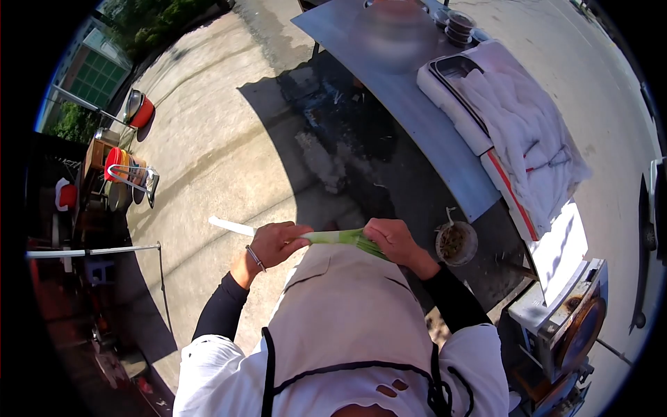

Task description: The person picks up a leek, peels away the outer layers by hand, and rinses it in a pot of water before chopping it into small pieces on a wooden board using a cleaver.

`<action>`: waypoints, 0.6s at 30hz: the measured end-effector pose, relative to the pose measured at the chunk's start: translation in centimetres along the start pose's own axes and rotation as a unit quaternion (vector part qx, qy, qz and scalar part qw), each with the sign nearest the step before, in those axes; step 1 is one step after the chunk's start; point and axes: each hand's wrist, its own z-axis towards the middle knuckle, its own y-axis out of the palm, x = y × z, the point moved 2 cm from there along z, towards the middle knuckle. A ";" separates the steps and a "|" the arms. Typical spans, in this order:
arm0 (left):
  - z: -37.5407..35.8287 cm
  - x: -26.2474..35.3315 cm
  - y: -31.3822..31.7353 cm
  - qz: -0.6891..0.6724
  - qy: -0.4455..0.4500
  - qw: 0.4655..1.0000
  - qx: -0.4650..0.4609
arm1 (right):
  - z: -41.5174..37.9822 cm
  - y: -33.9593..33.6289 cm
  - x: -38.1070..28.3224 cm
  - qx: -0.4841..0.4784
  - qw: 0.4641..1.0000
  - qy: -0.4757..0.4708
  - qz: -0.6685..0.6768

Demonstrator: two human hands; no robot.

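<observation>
Head view, long leek (326, 238), white stalk (233, 226), green leaves (368, 244)

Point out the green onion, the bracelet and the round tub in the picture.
Green onion (335, 237): head view, on its light green stalk.
Bracelet (256, 258): head view, on its band.
Tub (472, 244): head view, on its wall.

Left hand (278, 242): bare; metallic bracelet (256, 258) at the wrist.
Right hand (394, 241): bare.
Forearm covering: black sleeves (455, 299), close-fitting, ending short of both wrists.
Shirt (205, 372): white, loose short sleeves over the black layer; small openings (386, 391) in the upper chest.
Apron (347, 326): pale beige; dark slanted lines at both sides.
Apron edging (354, 362): black, curved along the top.
Straps (267, 361): black, one per side; looped cord (464, 386) beside the right one.
</observation>
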 end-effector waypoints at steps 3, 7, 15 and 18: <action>-0.6 0.2 0.2 -0.024 -0.016 0.999 0.033 | -0.5 0.3 2.3 0.106 0.993 0.018 0.053; -2.5 -0.8 -0.5 0.029 -0.062 0.997 0.037 | -3.2 -7.7 8.2 0.302 0.930 0.181 0.103; -1.2 0.1 -1.0 -0.021 -0.126 0.991 0.037 | -0.3 -3.0 -0.9 0.100 0.958 -0.060 -0.260; -1.0 0.1 -1.4 -0.020 -0.130 0.991 0.019 | -0.8 -1.7 0.4 0.005 0.944 -0.075 -0.321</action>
